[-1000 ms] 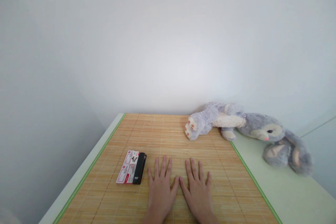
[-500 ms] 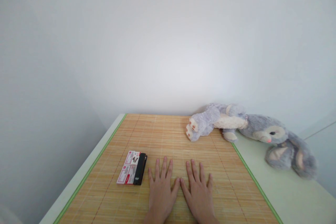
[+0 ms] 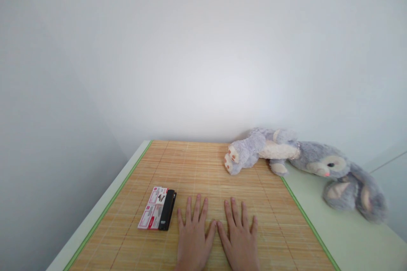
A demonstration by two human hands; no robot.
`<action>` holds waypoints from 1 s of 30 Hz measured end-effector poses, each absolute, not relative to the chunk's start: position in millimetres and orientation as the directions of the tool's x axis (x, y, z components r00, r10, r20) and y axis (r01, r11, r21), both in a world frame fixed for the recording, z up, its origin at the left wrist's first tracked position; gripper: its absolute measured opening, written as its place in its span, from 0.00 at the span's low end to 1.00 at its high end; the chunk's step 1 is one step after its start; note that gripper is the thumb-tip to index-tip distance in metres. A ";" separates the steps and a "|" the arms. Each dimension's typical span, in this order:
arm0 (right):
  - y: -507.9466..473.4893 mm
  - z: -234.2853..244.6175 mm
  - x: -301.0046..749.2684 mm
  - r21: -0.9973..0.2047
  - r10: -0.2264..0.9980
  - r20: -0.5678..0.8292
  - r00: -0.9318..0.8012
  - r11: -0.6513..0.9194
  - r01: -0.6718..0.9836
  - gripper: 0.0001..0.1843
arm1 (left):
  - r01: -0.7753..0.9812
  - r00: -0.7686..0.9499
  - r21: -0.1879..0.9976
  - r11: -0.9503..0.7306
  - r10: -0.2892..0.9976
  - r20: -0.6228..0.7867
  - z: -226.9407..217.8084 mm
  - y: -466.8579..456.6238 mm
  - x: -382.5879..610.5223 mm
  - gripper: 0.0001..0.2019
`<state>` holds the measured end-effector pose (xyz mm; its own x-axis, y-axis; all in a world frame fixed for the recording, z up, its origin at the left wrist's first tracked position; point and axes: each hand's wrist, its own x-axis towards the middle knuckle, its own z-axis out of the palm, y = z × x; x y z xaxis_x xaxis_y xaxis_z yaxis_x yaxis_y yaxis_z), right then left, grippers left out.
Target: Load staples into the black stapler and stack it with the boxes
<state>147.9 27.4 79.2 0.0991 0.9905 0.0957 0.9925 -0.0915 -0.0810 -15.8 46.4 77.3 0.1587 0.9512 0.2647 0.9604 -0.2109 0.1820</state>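
My left hand (image 3: 193, 237) and my right hand (image 3: 240, 239) lie flat, palms down, side by side on a bamboo mat (image 3: 197, 165), with fingers spread and thumbs nearly touching. Neither hand holds anything. Just left of my left hand sits a black stapler (image 3: 167, 215) beside a red-and-white staple box (image 3: 152, 214); the stapler is a short gap from my little finger.
A grey plush rabbit (image 3: 305, 163) lies on its side at the back right, feet on the mat and head on the pale green tabletop (image 3: 346, 241). White walls close the back and the left. The mat has green edging.
The view has tipped slightly, so everything sits a little lower in the picture. My hands stay flat in the same place on the mat.
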 end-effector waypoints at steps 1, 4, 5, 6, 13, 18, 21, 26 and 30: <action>27.8 78.6 147.4 -0.079 0.989 0.099 0.106 -0.099 0.992 0.38 | 0.961 0.159 0.180 -0.211 0.951 0.266 76.6 46.8 -16.0 0.33; 29.2 77.6 146.0 -0.077 0.988 0.100 0.121 -0.113 0.991 0.38 | 0.962 0.160 0.173 -0.211 0.951 0.265 74.8 47.9 -16.2 0.33; 29.5 77.7 145.7 -0.079 0.988 0.098 0.121 -0.114 0.990 0.38 | 0.962 0.161 0.172 -0.210 0.951 0.263 74.4 48.1 -16.2 0.33; 29.6 78.1 145.5 -0.080 0.988 0.095 0.123 -0.116 0.990 0.38 | 0.963 0.162 0.171 -0.210 0.952 0.260 74.3 48.2 -16.2 0.33; 27.2 80.3 147.1 -0.081 0.990 0.093 0.109 -0.102 0.991 0.38 | 0.960 0.166 0.183 -0.213 0.956 0.243 79.3 45.8 -15.8 0.33; 26.3 78.7 148.5 -0.083 0.989 0.118 0.093 -0.083 0.993 0.36 | 0.956 0.171 0.198 -0.216 0.959 0.225 84.1 44.5 -15.8 0.33; 26.5 78.7 148.8 -0.097 0.988 0.124 0.089 -0.077 0.992 0.36 | 0.955 0.164 0.206 -0.213 0.958 0.234 83.8 44.7 -15.8 0.33; 26.9 80.1 148.9 -0.124 0.989 0.117 0.090 -0.076 0.989 0.36 | 0.958 0.158 0.196 -0.210 0.954 0.253 82.3 44.8 -15.6 0.32; 26.9 78.9 149.0 -0.127 0.989 0.122 0.090 -0.074 0.989 0.36 | 0.957 0.157 0.199 -0.211 0.954 0.254 81.6 45.1 -15.4 0.32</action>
